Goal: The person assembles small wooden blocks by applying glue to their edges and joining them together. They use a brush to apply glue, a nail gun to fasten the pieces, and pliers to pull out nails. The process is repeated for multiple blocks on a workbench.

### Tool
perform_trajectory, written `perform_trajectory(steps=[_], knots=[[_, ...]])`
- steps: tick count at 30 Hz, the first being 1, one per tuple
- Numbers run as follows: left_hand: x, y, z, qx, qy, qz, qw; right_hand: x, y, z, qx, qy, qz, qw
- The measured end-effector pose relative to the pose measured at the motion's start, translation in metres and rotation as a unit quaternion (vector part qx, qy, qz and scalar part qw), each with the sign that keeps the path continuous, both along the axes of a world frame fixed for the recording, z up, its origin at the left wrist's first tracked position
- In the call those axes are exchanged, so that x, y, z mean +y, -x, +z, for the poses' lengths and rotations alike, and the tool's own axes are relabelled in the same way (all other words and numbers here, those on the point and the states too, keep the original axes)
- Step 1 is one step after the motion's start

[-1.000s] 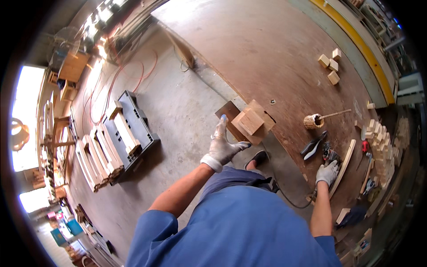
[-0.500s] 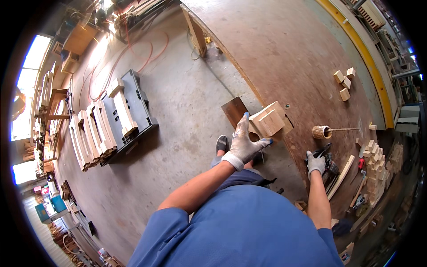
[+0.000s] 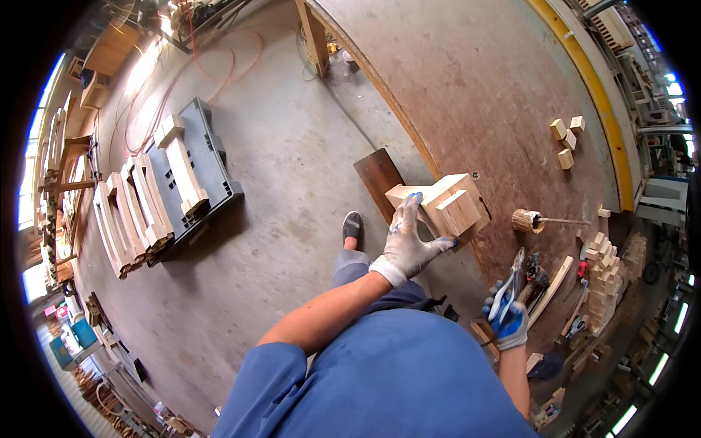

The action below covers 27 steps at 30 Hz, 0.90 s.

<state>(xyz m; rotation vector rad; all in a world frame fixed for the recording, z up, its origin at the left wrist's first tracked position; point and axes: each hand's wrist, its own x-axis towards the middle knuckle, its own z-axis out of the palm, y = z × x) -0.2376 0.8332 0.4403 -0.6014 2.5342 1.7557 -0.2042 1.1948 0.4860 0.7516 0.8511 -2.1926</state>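
Note:
My gloved left hand [image 3: 409,247] has its thumb and fingers spread across the near side of a pale wooden piece [image 3: 461,212] at the table's edge. The piece has a thick block-like end and a narrower part running left. My gloved right hand [image 3: 508,321] is closed around pliers [image 3: 511,286] with pale handles, their jaws pointing away from me. A brush or stick stands in a round, wood-coloured pot [image 3: 527,220] beyond that hand. A dark tool [image 3: 537,271] lies beside the pliers; I cannot make out its kind.
Stacked small wooden blocks [image 3: 604,281] and a long wooden strip [image 3: 551,292] lie right of my right hand. Several loose blocks [image 3: 566,142] sit farther off. A dark board [image 3: 380,182] juts out by the table. On the floor, a grey pallet [image 3: 197,160] bears wooden parts.
My right hand has lifted the pliers from beside the dark tool and turned so its blue palm shows. My left hand and the wooden piece have shifted slightly right and nearer.

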Motion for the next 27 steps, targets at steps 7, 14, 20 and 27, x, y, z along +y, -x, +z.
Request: perform_trajectory(steps=[7, 14, 20, 27], knots=[[0.000, -0.002, -0.002, 0.023, 0.012, -0.005, 1.000, -0.068, 0.000, 0.066, 0.010, -0.116, 0.191, 0.975], [-0.016, 0.002, -0.007, 0.022, 0.020, -0.055, 0.998, -0.123, 0.027, 0.092, 0.066, -0.221, 0.370, 0.900], [-0.078, 0.046, -0.002, 0.090, 0.012, -0.258, 0.962, -0.143, 0.036, 0.091, 0.141, -0.238, 0.447, 0.851], [-0.093, 0.115, 0.018, 0.052, -0.018, -0.445, 0.894, -0.146, 0.029, 0.086, 0.170, -0.283, 0.429, 0.841]])
